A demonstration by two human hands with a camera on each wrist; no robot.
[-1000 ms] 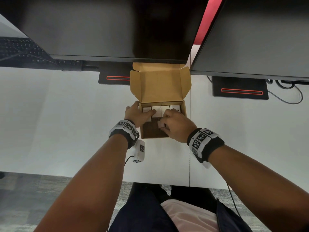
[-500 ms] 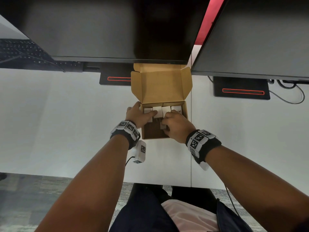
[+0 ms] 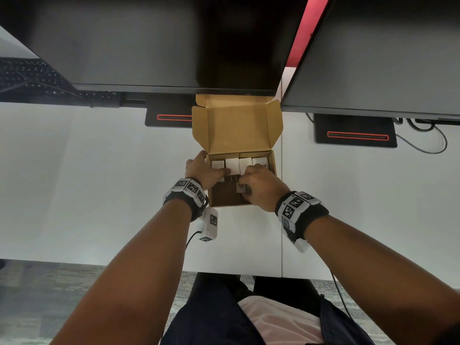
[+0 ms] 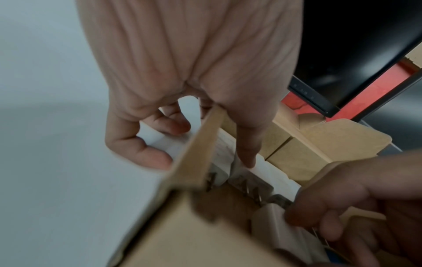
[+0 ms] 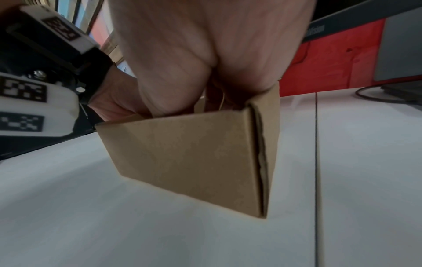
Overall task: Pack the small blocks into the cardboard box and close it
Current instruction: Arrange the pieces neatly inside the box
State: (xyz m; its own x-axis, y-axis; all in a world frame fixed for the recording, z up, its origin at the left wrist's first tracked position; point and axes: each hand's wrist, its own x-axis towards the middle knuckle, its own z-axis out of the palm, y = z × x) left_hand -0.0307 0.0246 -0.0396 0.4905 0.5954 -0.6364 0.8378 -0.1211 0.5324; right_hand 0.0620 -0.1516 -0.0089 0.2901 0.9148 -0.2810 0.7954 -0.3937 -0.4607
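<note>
The cardboard box [image 3: 272,163] stands open on the white desk, its lid [image 3: 236,128] tilted back. A row of white plug blocks [image 3: 245,164] lies along its far end, prongs pointing toward me. My left hand [image 3: 205,170] straddles the box's left wall [image 4: 198,153]: its thumb [image 4: 245,155] presses on a block in the row [image 4: 269,168], and its fingers curl outside. My right hand [image 3: 263,190] reaches into the box and pinches another white block [image 3: 240,194] just in front of the row. In the right wrist view the box's corner [image 5: 194,153] hides the fingers.
Two dark monitors [image 3: 161,41] [image 3: 385,51] overhang the desk right behind the box lid. Their black bases [image 3: 171,118] [image 3: 356,135] flank it. A keyboard [image 3: 32,78] lies far left and a cable [image 3: 428,143] far right. The desk's front edge [image 3: 99,261] is close to me.
Both hands stay at the box. The right hand has drawn its block slightly toward me inside the box. The left hand keeps its place.
</note>
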